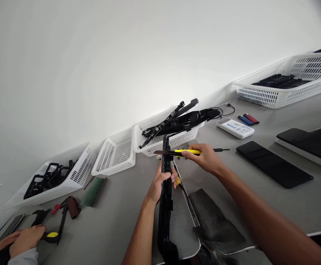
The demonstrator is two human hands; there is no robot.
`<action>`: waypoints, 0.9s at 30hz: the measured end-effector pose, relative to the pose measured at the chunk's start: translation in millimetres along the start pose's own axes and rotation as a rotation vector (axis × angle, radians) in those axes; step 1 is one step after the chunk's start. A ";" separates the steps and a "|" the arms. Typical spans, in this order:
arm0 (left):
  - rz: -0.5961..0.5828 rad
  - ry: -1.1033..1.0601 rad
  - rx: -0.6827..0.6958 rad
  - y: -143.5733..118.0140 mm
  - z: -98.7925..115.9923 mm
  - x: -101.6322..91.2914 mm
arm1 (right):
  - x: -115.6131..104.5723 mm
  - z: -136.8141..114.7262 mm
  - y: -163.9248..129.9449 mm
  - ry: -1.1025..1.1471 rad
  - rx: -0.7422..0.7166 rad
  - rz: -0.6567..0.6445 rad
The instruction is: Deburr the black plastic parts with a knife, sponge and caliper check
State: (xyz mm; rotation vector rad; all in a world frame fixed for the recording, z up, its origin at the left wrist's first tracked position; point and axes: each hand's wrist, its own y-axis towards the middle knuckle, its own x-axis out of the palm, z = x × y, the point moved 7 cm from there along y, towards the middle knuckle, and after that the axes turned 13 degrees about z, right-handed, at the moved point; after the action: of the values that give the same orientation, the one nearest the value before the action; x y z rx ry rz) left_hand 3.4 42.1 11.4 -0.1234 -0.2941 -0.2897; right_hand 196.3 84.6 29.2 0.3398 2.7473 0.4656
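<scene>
My left hand [159,184] is wrapped round a long black plastic trim piece [166,206], which stands lengthwise in front of me with its narrow end pointing away. My right hand [203,157] grips a slim yellow-and-black tool [188,151] with a flat dark blade. That blade lies across the trim piece near its far end; whether it is a knife or a file I cannot tell. A thin black rod [221,149] shows on the other side of my right hand. Close to my left fingertips is a yellow object [178,181] with a black cord.
White baskets [113,170] line the wall, several holding black parts [174,123]. To the right lie a white device [234,128], blue and red lighters [248,119] and a black panel [273,163]. A dark cloth [215,217] is nearer. Another person's hands [25,239] work at lower left.
</scene>
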 end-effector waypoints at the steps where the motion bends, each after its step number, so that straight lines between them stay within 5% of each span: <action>1: -0.001 0.002 -0.001 0.1 -0.5 -0.2 | 1.4 0.1 -0.3 -0.020 -0.005 -0.008; 6: -0.009 0.004 0.005 -0.2 -0.7 -0.1 | -13.4 6.0 4.0 -0.071 0.038 0.157; 11: -0.001 -0.034 0.031 0.2 2.9 -1.9 | -9.7 5.5 4.7 -0.027 0.015 0.065; 17: 0.062 -0.069 0.047 3.4 4.8 -9.0 | -14.5 10.1 4.5 -0.055 0.042 0.180; 22: 0.028 -0.043 0.042 4.3 0.4 -9.8 | -6.6 8.6 3.2 -0.037 0.013 0.112; 27: -0.029 0.001 -0.003 3.2 -6.2 -6.4 | -18.2 18.0 5.8 -0.087 0.090 0.288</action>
State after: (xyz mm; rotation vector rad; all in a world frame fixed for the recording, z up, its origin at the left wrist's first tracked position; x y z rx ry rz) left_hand 0.2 45.8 3.3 -0.1224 -0.2949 -0.3192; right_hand 220.4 89.7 20.4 0.7671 2.6492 0.3872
